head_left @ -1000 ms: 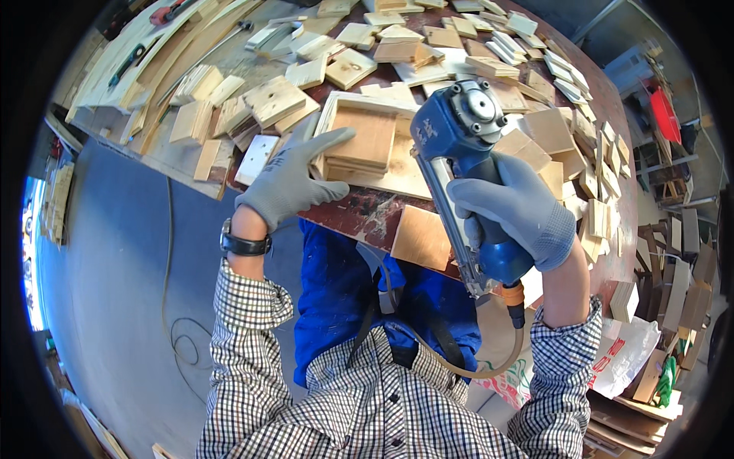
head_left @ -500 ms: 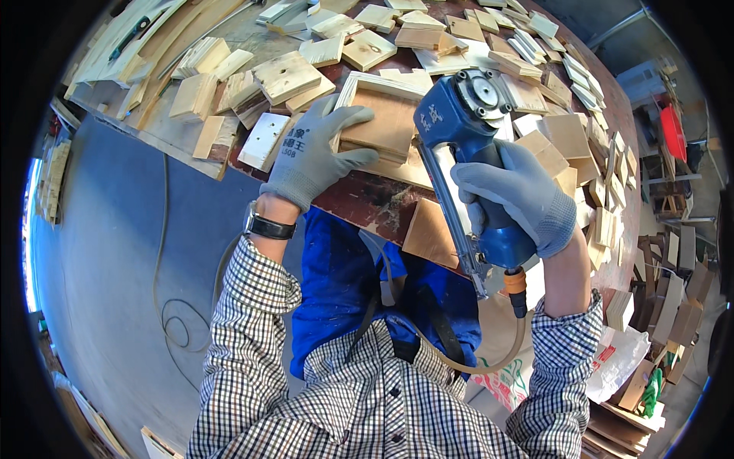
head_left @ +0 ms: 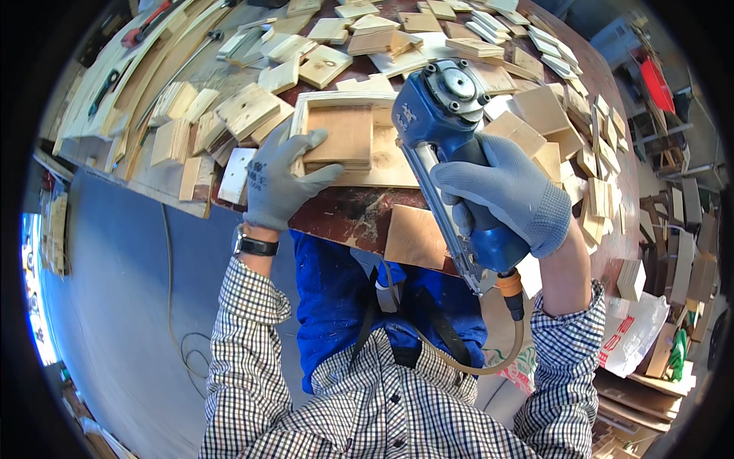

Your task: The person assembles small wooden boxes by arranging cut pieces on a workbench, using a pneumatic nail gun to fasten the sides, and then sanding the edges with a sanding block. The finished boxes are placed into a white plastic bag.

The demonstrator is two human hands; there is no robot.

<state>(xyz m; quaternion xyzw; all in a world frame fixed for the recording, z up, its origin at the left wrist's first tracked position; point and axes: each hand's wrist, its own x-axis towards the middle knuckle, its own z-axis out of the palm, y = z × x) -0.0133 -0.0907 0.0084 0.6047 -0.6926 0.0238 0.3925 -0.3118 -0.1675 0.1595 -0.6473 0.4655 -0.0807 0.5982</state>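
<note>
My right hand (head_left: pixel 501 191), in a grey work glove, is wrapped around the handle of a blue air nail gun (head_left: pixel 436 111). The gun's round head points up and away, and its long metal magazine slants down toward me. My gloved left hand (head_left: pixel 287 180) grips the left end of a shallow wooden frame (head_left: pixel 336 99) at the table's near edge. Its thumb and a finger press on a stack of square plywood pieces (head_left: pixel 340 138) lying in the frame's left corner. The gun's head covers the frame's right end.
Loose wood blocks (head_left: pixel 325 65) cover much of the dark red table (head_left: pixel 336 210). One plywood piece (head_left: pixel 417 236) juts over the near edge. An air hose (head_left: pixel 505 359) loops from the gun past my lap. Long boards (head_left: pixel 115 73) lie far left; wood scraps (head_left: pixel 680 260) are piled right.
The view has shifted, so the table and blocks appear farther left. Both hands keep their grips, and the nail gun stays beside the frame's right end.
</note>
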